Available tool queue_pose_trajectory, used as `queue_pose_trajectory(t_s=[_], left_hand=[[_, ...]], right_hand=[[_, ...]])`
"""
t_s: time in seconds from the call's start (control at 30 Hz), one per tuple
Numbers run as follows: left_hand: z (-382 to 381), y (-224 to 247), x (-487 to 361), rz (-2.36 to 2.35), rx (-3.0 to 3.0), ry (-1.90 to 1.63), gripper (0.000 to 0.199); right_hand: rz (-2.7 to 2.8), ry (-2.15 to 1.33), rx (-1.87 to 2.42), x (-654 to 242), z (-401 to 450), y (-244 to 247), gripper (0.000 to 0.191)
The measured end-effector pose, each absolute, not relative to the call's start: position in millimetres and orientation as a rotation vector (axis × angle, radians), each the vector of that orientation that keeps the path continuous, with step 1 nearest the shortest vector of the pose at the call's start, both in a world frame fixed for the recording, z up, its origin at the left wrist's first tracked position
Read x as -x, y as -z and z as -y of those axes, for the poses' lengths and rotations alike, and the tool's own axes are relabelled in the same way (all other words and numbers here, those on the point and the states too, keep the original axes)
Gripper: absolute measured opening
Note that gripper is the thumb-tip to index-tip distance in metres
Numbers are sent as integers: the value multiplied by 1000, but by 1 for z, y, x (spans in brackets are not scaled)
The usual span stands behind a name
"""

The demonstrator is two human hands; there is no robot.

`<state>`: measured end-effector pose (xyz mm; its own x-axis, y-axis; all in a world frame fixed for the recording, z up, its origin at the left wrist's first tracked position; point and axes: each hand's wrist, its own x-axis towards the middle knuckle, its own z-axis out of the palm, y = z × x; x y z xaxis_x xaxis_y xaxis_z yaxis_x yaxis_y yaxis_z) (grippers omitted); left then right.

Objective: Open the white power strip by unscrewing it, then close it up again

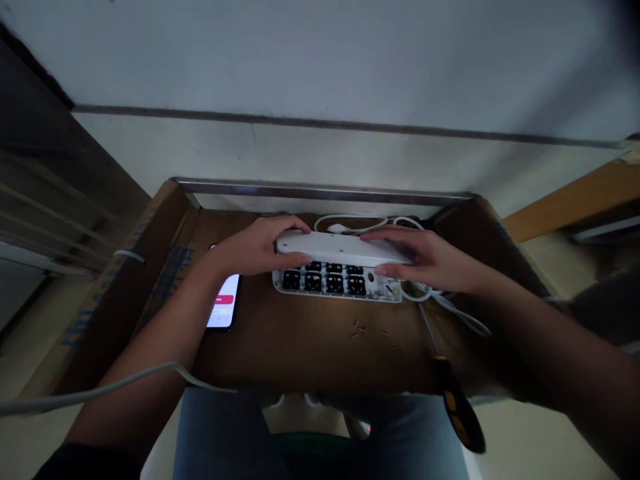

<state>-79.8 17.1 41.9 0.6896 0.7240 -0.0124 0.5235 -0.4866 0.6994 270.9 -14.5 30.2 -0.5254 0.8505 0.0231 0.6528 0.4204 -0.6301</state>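
Note:
A white power strip cover (345, 249) is gripped at its two ends, tilted just above the opened power strip base (345, 285). My left hand (265, 245) is closed round the cover's left end, thumb along its front side. My right hand (420, 257) closes on the right end, fingers over the top and thumb below. Black socket parts show in rows inside the base, the back row partly hidden by the cover. A white cord (417, 291) lies at the base's right end, and its white plug (339, 229) rests behind the cover.
Several small screws (361, 328) lie on the cardboard (295, 347) in front. A screwdriver (457, 407) with a black and yellow handle overhangs the near edge at right. A lit phone (223, 303) lies by my left forearm. Cardboard walls (160, 253) stand at the sides.

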Motion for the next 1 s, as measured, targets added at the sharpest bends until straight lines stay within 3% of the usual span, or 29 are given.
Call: queue_pose_trajectory(t_s=[0.43,0.73,1.0], left_hand=[[-21,-37,78,-950,-2046,-531,54],[-22,-43,86,-859,-2103,-417,63],[-25,-40,87,-934,-2148,-422,50]], right_hand=[[2130,-1010,1404,-263,18,-41,61],[2008,-1153,1386,-264,17,-45,58],[1897,-1286,1388,-263,17,-50,53]])
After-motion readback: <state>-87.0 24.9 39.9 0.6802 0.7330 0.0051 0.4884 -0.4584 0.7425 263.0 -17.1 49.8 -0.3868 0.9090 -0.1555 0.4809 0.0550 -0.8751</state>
